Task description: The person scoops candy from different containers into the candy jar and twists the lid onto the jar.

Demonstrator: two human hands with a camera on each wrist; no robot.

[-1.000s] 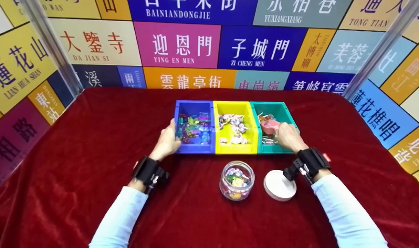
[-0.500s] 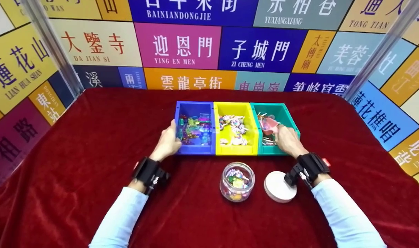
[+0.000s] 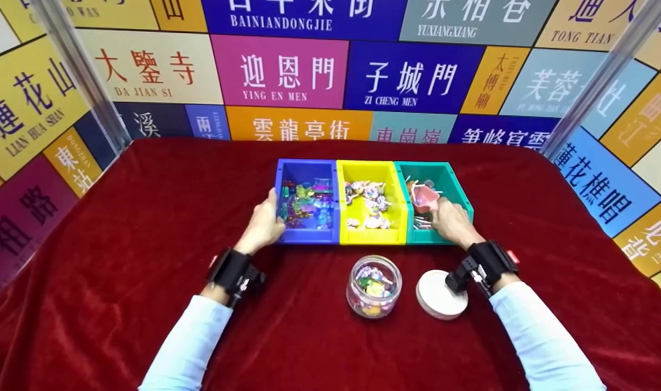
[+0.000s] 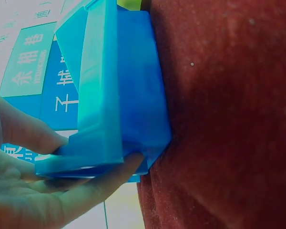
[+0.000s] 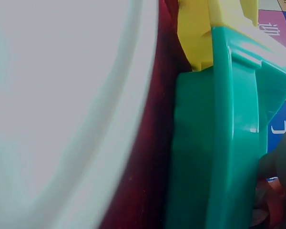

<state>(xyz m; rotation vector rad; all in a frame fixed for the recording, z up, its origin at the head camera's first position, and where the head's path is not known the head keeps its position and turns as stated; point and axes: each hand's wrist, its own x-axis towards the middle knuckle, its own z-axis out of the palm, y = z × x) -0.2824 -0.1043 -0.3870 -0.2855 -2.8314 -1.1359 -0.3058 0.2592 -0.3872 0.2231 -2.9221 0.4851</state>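
Red velvet covers the desk [image 3: 145, 217]. Left hand [image 3: 263, 224] grips the near left corner of the blue bin [image 3: 307, 233], thumb over the rim, fingers curled along the outer wall. Right hand [image 3: 454, 222] reaches into the teal bin [image 3: 456, 187] and pinches a pink scoop [image 3: 423, 197] held just beyond its fingertips, above the lollipops. Yellow bin [image 3: 371, 234] sits between both hands. Glass jar [image 3: 373, 286] and white lid [image 3: 438, 296] stand nearer the person, beside the right wrist.

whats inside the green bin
In the green bin: a pink scoop held by the right hand, over small wrapped pieces; that hand hides the near corner.
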